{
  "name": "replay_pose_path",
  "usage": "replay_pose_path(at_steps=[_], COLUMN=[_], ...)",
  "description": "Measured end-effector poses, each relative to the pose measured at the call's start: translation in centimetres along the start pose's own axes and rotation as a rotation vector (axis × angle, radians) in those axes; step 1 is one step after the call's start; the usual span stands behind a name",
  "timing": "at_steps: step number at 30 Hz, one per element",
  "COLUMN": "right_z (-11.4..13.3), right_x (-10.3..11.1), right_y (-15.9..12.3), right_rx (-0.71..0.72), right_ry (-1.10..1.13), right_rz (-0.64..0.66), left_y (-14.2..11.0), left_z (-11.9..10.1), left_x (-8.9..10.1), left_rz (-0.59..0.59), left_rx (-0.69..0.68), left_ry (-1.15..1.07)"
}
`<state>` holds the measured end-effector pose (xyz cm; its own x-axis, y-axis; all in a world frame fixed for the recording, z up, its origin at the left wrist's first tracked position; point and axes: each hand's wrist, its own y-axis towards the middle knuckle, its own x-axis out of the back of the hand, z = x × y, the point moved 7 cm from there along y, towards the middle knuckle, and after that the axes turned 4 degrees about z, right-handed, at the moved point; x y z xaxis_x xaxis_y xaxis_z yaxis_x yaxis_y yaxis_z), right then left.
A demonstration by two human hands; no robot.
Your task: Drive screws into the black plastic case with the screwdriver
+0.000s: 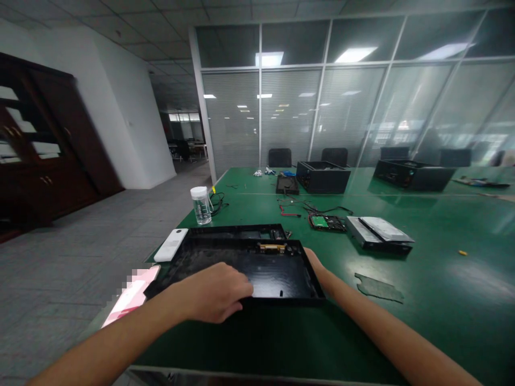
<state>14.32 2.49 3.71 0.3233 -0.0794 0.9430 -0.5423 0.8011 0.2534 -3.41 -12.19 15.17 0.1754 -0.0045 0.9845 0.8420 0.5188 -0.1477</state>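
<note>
A flat black plastic case shell (265, 271) lies open on the green table (442, 279) right in front of me. My left hand (215, 292) rests on its near edge with the fingers curled over the rim. My right hand (311, 258) reaches along the shell's right side; only the wrist and the back of the hand show, the fingers are hidden behind the shell's wall. A second black frame piece (237, 231) with a small connector lies against the shell's far edge.
A white remote-like device (171, 244) and a phone with a pink screen (131, 296) lie left of the shell. A clear lidded jar (200, 205), a green circuit board (326, 222), a silver drive (379, 233), cables and black boxes (322, 177) sit farther back. A dark flat scrap (378, 288) lies at right.
</note>
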Motion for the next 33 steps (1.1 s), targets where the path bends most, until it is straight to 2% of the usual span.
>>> replay_pose_path(at_steps=[2,5,9,12,14,17,18,19,21,23,27,30,33], right_z=[-0.1,-1.4,-6.5,-10.3,-11.6,-11.0,-10.3,-9.5,-7.6,-6.0,-4.9,-6.2,-8.1], right_x=[-0.4,-0.7,-0.5,0.7,1.3,1.9,1.9,1.9,1.9,1.8,1.9,1.1,0.2], right_y=[0.8,0.1,-2.8,-5.2,-6.0,-5.5,-4.9,-4.3,-2.8,-1.6,-1.1,-2.0,-2.7], right_rx=[0.099,0.193,0.077,-0.029,-0.069,-0.074,-0.067,-0.061,-0.069,-0.119,-0.217,-0.263,-0.315], right_ry=[-0.015,-0.166,-0.372,-0.397,-0.368,-0.271,-0.225,-0.173,-0.080,-0.026,0.043,0.164,0.294], right_rz=[-0.045,-0.118,-0.108,-0.110,-0.116,-0.116,-0.107,-0.088,-0.030,0.020,-0.026,-0.088,-0.124], left_y=[-0.4,-0.5,0.3,1.3,2.3,4.6,5.8,7.1,9.9,12.4,15.4,15.7,15.4], left_z=[-0.6,-0.5,0.0,0.6,1.5,2.9,3.2,3.6,4.2,4.3,4.4,4.6,4.7], left_x=[-1.3,-3.3,-6.2,-8.1,-9.1,-9.8,-9.5,-8.9,-7.2,-7.0,-9.1,-10.2,-10.3], left_rz=[0.025,0.062,0.127,0.161,0.215,0.309,0.286,0.210,-0.044,-0.186,-0.298,-0.354,-0.370], left_rx=[0.011,0.024,0.028,0.048,0.088,0.084,0.057,0.025,-0.018,-0.064,-0.158,-0.252,-0.279], left_ry=[-0.023,-0.048,-0.069,-0.097,-0.145,-0.264,-0.282,-0.267,-0.140,0.024,0.211,0.251,0.270])
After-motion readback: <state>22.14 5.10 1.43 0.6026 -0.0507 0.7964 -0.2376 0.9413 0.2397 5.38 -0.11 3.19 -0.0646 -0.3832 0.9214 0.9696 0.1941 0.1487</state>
